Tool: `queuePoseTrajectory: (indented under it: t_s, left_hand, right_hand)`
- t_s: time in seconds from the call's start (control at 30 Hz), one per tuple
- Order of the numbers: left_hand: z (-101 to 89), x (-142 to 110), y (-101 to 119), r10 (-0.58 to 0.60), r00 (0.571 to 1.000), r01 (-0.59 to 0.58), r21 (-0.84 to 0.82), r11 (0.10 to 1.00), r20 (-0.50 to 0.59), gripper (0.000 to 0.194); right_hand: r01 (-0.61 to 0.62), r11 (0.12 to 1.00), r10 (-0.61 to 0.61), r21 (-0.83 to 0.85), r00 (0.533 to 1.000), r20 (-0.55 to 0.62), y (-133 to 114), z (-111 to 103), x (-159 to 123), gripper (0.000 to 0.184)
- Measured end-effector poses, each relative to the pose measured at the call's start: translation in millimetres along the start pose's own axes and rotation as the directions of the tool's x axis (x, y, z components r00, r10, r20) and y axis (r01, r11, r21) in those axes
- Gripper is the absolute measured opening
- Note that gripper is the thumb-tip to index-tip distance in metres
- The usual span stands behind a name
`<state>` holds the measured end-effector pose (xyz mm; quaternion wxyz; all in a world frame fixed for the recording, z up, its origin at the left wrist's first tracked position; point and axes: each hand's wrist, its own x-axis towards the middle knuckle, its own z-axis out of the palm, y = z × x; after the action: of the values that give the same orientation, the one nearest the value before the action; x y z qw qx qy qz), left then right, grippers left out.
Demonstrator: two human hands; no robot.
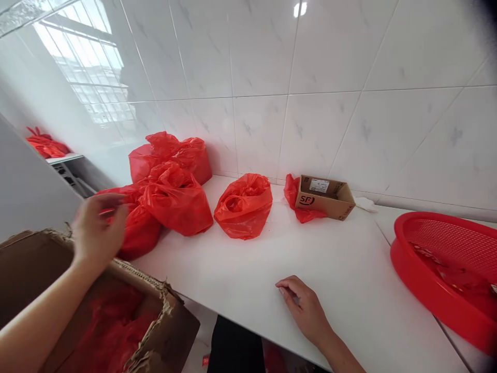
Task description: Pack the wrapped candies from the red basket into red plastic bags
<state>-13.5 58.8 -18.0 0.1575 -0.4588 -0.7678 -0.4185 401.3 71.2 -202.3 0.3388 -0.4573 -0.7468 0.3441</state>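
My left hand (99,225), smeared by motion, hangs above the near edge of a large torn cardboard box (180,324), in front of a knotted red plastic bag (143,233). Its thumb and fingers are apart, and I see nothing held between them. Inside the box lies crumpled red plastic (112,326). My right hand (303,303) rests on the white table (240,274), thumb and forefinger tips drawn together in a loose pinch, with nothing visible in it. Beyond the hands, a smaller red bag (244,207) with a bunched top stands alone.
More full red bags (178,202) crowd the left of the tabletop. Against the tiled wall (260,124) is a small open carton (326,202) with red plastic beside and under it. At right sits a red mesh basket (411,264) holding red packets. Red plastic (46,145) lies on a far-left shelf.
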Motion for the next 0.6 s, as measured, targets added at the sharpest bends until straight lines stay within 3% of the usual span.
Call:
queuePoseTrajectory:
  t_s: [0.03,0.1,0.2,0.27,0.33,0.43,0.5,0.53,0.6]
  left_hand:
    - [12.1,-1.3,25.9,0.106,0.991,-0.100,-0.067,0.993,0.082,0.034]
    - [44.8,-1.1,73.4,0.283,0.918,-0.237,-0.186,0.954,0.278,0.026]
    - [105.7,7.2,121.9,0.337,0.807,-0.244,-0.246,0.938,0.484,0.023]
    - [143.4,12.1,136.5,0.264,0.765,-0.174,-0.207,0.963,0.588,0.028]
    - [171.9,10.5,140.5,0.185,0.689,-0.102,-0.160,0.982,0.700,0.034]
    - [195.6,-5.8,138.5,0.112,0.560,-0.016,-0.125,0.992,0.821,0.036]
    - [201.8,-18.9,137.9,0.095,0.534,0.039,-0.137,0.990,0.840,0.034]
    - [202.7,-23.1,138.5,0.092,0.546,0.070,-0.155,0.986,0.833,0.032]
    - [199.8,-22.6,141.5,0.098,0.608,0.141,-0.229,0.963,0.788,0.029]
  right_hand:
    - [-0.003,1.000,0.003,0.005,1.000,-0.004,0.4,0.5,-0.1,0.027]
    - [-0.021,1.000,0.021,0.019,1.000,-0.013,0.6,0.9,0.0,0.027]
    - [-0.091,0.994,0.091,0.053,0.996,0.001,-3.9,-2.3,3.9,0.026]
    - [-0.131,0.989,0.128,0.067,0.991,0.040,-11.4,-6.4,12.0,0.029]
    - [-0.124,0.990,0.119,0.064,0.990,0.079,-21.6,-9.1,25.7,0.037]
    - [-0.078,0.996,0.072,0.034,0.986,0.149,-37.1,-4.7,54.9,0.047]
    - [-0.069,0.998,0.070,-0.012,0.977,0.202,-44.2,4.2,76.2,0.052]
    - [-0.068,0.997,0.074,-0.033,0.973,0.219,-46.3,9.5,86.4,0.054]
    - [-0.063,0.996,0.075,-0.060,0.974,0.216,-47.6,19.8,104.7,0.059]
